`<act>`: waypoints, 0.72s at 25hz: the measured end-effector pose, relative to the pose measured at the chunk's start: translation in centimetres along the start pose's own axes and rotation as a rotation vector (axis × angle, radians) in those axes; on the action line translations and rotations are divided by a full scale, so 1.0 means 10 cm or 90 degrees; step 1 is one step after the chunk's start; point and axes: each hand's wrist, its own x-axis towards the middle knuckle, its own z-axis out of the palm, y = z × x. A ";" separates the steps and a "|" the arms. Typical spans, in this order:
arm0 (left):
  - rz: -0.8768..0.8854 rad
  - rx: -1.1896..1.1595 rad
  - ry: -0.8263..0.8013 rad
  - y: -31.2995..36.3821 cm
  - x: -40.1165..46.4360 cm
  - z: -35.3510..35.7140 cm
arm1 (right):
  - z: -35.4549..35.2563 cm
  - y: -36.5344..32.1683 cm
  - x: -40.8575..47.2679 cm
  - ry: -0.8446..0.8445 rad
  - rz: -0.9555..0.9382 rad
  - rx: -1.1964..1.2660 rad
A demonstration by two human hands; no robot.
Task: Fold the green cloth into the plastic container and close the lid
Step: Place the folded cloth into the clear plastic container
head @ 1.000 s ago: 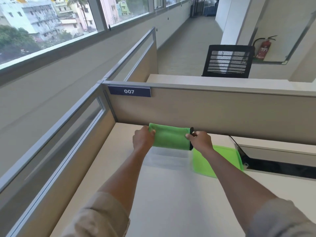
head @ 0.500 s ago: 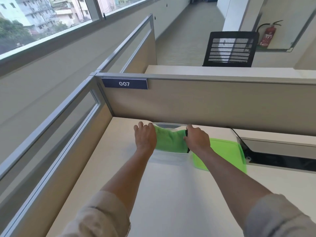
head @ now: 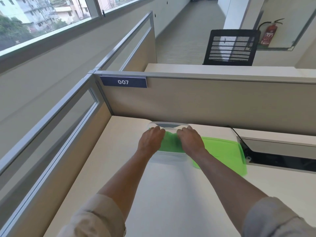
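Observation:
The folded green cloth (head: pixel 171 141) lies inside the clear plastic container (head: pixel 169 124), which stands on the desk near the back partition. My left hand (head: pixel 150 141) rests palm down on the cloth's left part, and my right hand (head: pixel 190 141) on its right part. Both hands press down into the container with fingers curled over the cloth. Most of the cloth is hidden under them. The green lid (head: pixel 224 153) lies flat on the desk just right of the container, apart from it.
The white desk (head: pixel 171 194) is walled by a beige partition (head: pixel 205 103) behind and a glass-topped one on the left. A cable slot (head: pixel 280 159) opens at the right beside the lid. A black chair and a red extinguisher stand beyond.
The cloth was held up above the container between both hands. It has come down into the container, and both hands now press on top of it.

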 end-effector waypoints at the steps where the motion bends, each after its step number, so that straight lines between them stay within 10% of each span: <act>1: 0.001 -0.006 -0.010 0.01 0.00 0.01 | 0.01 -0.02 0.00 -0.026 -0.013 0.027; 18: -0.105 -0.115 -0.237 -0.03 -0.03 0.17 | 0.01 -0.18 0.09 -0.221 0.077 -0.011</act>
